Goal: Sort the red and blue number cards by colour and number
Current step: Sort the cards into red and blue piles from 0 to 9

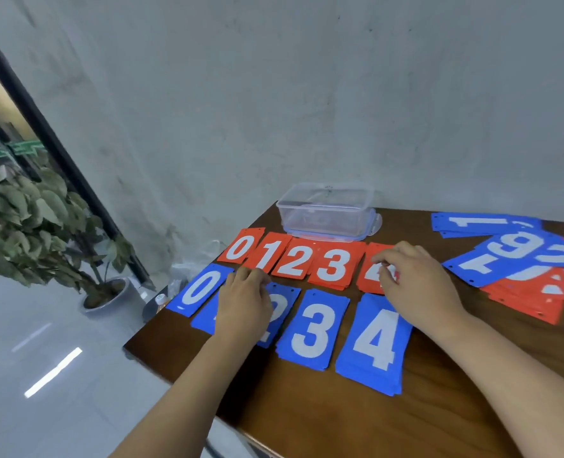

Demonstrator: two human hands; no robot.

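Note:
Two rows of number cards lie on the brown table (323, 408). The far row is red: 0 (239, 247), 1 (269, 256), 2 (295, 261), 3 (333, 266) and a 4 (368, 279) partly hidden. The near row is blue: 0 (199, 289), a mostly covered card, a 2 (282, 304), 3 (313, 328) and 4 (375, 342). My left hand (244, 302) lies over the blue cards left of the 3, fingers curled at the red 1's near edge. My right hand (413, 279) rests on the red 4 with fingertips pinching it. An unsorted heap of red and blue cards (522, 259) lies at the right.
A clear plastic box (327, 209) stands behind the red row against the grey wall. The table's left edge drops to a pale floor, where a potted plant (42, 219) and a bottle (160, 300) stand.

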